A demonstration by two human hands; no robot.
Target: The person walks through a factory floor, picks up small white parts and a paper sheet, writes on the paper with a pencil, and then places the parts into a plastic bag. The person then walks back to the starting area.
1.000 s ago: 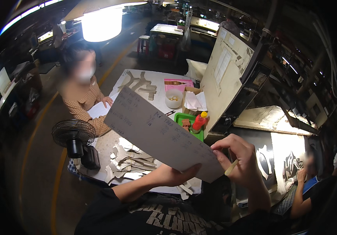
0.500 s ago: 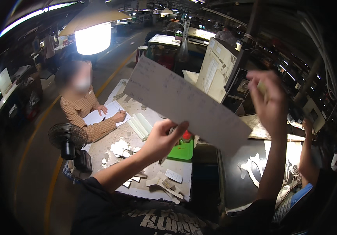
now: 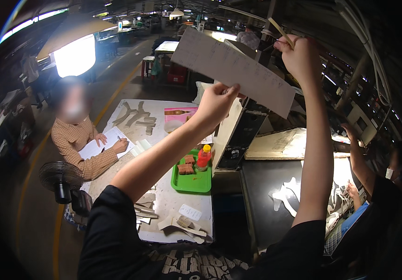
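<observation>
Left hand (image 3: 217, 103) pinches written sheet (image 3: 243, 70) aloft by lower edge, thumb over front, fingers curled, apparently to leave writing uncovered. Right hand (image 3: 301, 61), fingers closed around pale stick (image 3: 280, 31), stands just beside. Sheet blocks part of upright panel (image 3: 231, 126); left forearm (image 3: 156, 151) crosses above table (image 3: 105, 185). Below: green tray (image 3: 187, 186), 1 red bottle (image 3: 203, 162). Co-worker (image 3: 79, 147) writes at left.

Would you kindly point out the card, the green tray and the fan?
Card (image 3: 237, 68): head view, middle of its face.
Green tray (image 3: 202, 183): head view, its bare bottom.
Fan (image 3: 60, 175): head view, its round cage.
</observation>
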